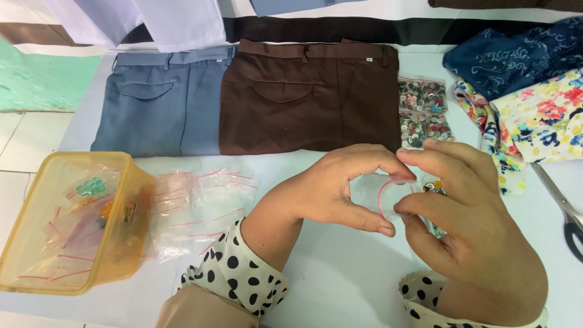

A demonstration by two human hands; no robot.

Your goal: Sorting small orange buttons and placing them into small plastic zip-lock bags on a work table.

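Brown trousers (303, 97) lie folded on the white surface (340, 279), touching blue-grey trousers (158, 103) on their left. Just right of the brown pair sits a clear bag of buttons (422, 112). Floral fabric (540, 115) and dark blue patterned cloth (516, 54) are piled at the right edge, with scissors (562, 203) below them. An amber plastic tub (67, 222) holding small bags stands at the left, loose empty zip bags (194, 209) beside it.

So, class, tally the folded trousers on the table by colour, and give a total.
Blue-grey trousers: 1
Brown trousers: 1
Total: 2
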